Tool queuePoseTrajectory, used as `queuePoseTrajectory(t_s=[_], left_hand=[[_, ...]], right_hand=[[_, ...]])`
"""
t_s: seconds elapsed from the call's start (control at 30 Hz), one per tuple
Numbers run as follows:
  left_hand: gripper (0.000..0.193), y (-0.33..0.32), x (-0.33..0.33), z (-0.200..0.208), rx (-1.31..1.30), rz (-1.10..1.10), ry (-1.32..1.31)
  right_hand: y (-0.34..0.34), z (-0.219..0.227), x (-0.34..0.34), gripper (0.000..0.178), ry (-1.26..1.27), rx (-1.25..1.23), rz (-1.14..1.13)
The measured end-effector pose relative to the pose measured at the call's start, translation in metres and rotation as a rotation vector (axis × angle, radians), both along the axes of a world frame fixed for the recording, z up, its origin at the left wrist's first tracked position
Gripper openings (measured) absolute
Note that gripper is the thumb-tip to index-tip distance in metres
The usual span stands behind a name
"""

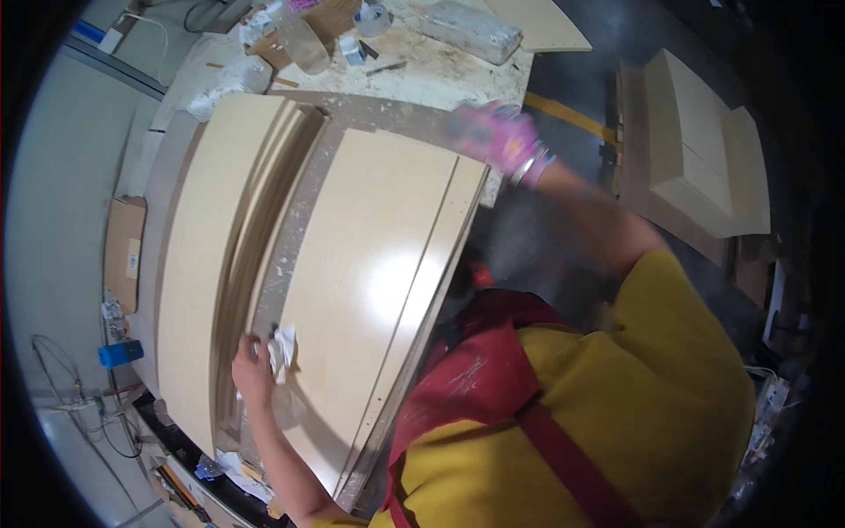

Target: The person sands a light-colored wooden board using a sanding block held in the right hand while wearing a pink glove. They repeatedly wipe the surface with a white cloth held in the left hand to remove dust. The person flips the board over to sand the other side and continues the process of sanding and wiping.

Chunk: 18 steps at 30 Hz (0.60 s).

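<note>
My left hand, bare, has its fingers curled on a crumpled white rag or wipe over the gap between two stacks of boards. A translucent thing, too unclear to name, is beside the wrist. Pale wood-coloured panels with a groove and small holes along the near edge lie in front of me. My right hand, in a pink and grey glove, is at the far right corner of these panels. Motion smears its fingers, and I make out nothing in them.
Further pale boards are stacked at the left. On the worktable are a wrapped block, a tape roll, a clear bottle and a small box. More panels stand at the right beyond a floor gap.
</note>
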<state>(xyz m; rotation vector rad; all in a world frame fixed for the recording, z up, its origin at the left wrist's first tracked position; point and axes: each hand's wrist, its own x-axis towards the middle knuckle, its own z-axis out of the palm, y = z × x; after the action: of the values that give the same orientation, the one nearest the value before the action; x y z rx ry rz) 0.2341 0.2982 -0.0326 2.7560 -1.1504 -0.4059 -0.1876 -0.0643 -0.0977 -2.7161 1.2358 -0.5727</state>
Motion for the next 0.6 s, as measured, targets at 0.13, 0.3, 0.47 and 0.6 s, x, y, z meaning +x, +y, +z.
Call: queuePoseTrajectory(t_s=[0.13, 0.3, 0.47, 0.6], left_hand=[[0.064, 0.042, 0.017, 0.003, 0.043, -0.047, 0.158], [0.096, 0.024, 0.007, 0.002, 0.291, -0.248, 0.095], [0.074, 0.022, 0.017, 0.001, 0.244, -0.211, 0.273], [0.062, 0.016, 0.007, 0.023, 0.211, -0.148, 0.266]], right_hand=[[-0.047, 0.030, -0.039, 0.059, -0.634, 0.613, -0.209], [0.046, 0.022, 0.001, 0.048, -0.911, 1.479, 0.043], [0.130, 0.010, 0.039, 0.041, -0.695, 1.909, 0.175], [0.159, 0.010, 0.058, 0.040, -0.526, 2.005, 0.224]])
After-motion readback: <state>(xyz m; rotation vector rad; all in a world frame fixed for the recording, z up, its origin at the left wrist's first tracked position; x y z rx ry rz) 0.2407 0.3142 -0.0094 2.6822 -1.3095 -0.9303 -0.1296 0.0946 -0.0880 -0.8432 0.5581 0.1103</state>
